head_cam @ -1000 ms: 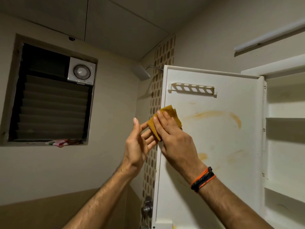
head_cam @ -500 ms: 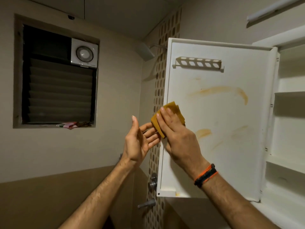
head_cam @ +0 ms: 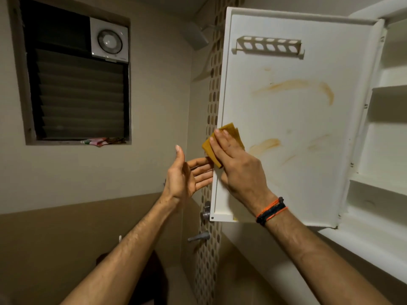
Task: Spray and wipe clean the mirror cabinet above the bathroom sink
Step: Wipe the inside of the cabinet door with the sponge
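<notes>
Mustard-yellow cloth (head_cam: 222, 143) lies flat under the right hand's (head_cam: 237, 166) straight fingers at the open cabinet door's (head_cam: 293, 119) nine-o'clock edge, the left hand (head_cam: 187, 175) bracing behind with fingers spread; firm overlapping strokes toward three o'clock should probably lift the orange stains (head_cam: 295, 84).

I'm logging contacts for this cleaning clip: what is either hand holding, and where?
The right hand presses a folded mustard-yellow cloth flat against the open white cabinet door, fingers across its middle. The left hand holds nothing.
</notes>
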A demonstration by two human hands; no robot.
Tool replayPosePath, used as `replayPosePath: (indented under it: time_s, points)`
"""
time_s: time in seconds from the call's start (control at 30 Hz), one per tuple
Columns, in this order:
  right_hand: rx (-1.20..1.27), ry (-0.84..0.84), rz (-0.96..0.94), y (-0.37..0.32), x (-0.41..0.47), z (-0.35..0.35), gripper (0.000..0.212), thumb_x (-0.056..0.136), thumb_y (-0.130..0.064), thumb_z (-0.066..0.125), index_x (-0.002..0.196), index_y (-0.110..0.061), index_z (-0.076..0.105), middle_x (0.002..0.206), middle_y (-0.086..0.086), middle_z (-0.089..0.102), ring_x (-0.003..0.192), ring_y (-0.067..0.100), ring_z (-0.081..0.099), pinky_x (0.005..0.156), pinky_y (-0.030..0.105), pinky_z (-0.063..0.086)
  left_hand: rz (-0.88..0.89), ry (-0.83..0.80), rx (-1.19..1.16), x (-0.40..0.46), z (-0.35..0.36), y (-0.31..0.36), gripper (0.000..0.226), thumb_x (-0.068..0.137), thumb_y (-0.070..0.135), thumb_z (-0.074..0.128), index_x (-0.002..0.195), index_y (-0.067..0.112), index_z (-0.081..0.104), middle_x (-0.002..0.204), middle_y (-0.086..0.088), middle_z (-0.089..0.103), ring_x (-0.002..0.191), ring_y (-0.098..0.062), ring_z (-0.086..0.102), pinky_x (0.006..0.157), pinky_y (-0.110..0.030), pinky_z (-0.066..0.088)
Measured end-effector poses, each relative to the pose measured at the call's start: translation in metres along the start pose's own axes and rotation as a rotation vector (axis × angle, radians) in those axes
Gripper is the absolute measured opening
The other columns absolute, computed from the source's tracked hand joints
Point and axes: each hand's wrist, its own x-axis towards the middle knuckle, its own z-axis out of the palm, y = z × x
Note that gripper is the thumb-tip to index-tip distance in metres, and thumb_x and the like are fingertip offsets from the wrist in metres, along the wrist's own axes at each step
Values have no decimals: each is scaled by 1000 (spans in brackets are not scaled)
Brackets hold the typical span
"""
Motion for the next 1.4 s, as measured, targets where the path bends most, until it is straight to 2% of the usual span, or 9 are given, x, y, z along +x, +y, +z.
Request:
replayPosePath:
  time_s: [0.1, 0.2, 0.37, 0.47, 0.7, 1.0, 1.2, 1.3, 1.4]
  points:
    - [2, -20, 13, -6, -13, 4, 61, 85, -1, 61, 144, -4, 45, 153, 13, 38, 141, 27, 37, 102, 35, 46, -60, 19, -3, -6, -5, -8, 91, 88, 77, 14, 117, 4, 60, 126, -20, 58, 112, -30, 62, 96, -41, 51]
    - [6, -40, -7, -17, -45, 18, 62, 82, -3, 66, 141, -3, 48, 150, 14, 42, 138, 28, 41, 97, 35, 50, -100, 22, -5, -13, -10, -18, 100, 87, 78, 13, 133, -2, 52, 134, -22, 57, 124, -35, 56, 104, -45, 46]
    - [47, -167, 11, -39, -107, 39, 88, 53, 1, 83, 136, -4, 55, 146, 13, 48, 134, 27, 47, 99, 33, 48, -152, -7, 20, -23, -20, -31, 99, 86, 78, 11, 116, 0, 65, 118, -19, 69, 104, -26, 69, 82, -33, 59]
    - [71, -232, 16, -50, -131, 43, 91, 47, -1, 86, 133, -4, 58, 143, 12, 51, 131, 27, 50, 98, 38, 52, -168, 11, 86, -28, -25, -40, 98, 85, 78, 12, 118, 3, 65, 122, -20, 67, 114, -31, 64, 93, -37, 54]
    - [115, -185, 74, -47, -110, 34, 85, 55, 1, 84, 134, -2, 56, 144, 13, 51, 132, 29, 49, 102, 37, 48, -136, 10, 26, -36, -26, -54, 90, 90, 72, 15, 121, 3, 64, 121, -17, 68, 104, -23, 69, 82, -31, 59]
    - [120, -278, 103, -63, -143, 39, 90, 51, -4, 86, 136, -2, 55, 144, 14, 50, 133, 29, 48, 104, 41, 47, -102, 4, 41, -43, -27, -67, 76, 94, 68, 20, 117, 11, 67, 117, -8, 71, 109, -18, 68, 84, -25, 57]
    - [189, -191, 207, -62, -161, 33, 75, 56, 5, 77, 130, -3, 61, 138, 12, 56, 128, 27, 54, 100, 40, 50, 24, 157, 179, -51, -21, -83, 22, 96, 23, 57, 109, 12, 70, 108, -7, 74, 100, -17, 70, 95, -30, 54]
    - [273, -19, 402, -54, -170, 24, 64, 66, 6, 58, 129, -6, 62, 137, 14, 57, 122, 28, 59, 95, 40, 54, 152, 213, 351, -54, -18, -93, 32, 87, -2, 67, 116, 12, 68, 111, -2, 73, 104, -10, 69, 91, -25, 54]
    - [255, 92, 547, -41, -169, 14, 61, 68, 6, 53, 126, -8, 66, 133, 16, 60, 111, 33, 66, 86, 43, 58, 178, 256, 456, -56, -15, -100, 41, 82, -2, 72, 120, 15, 66, 105, 12, 71, 98, 3, 67, 82, -14, 53]
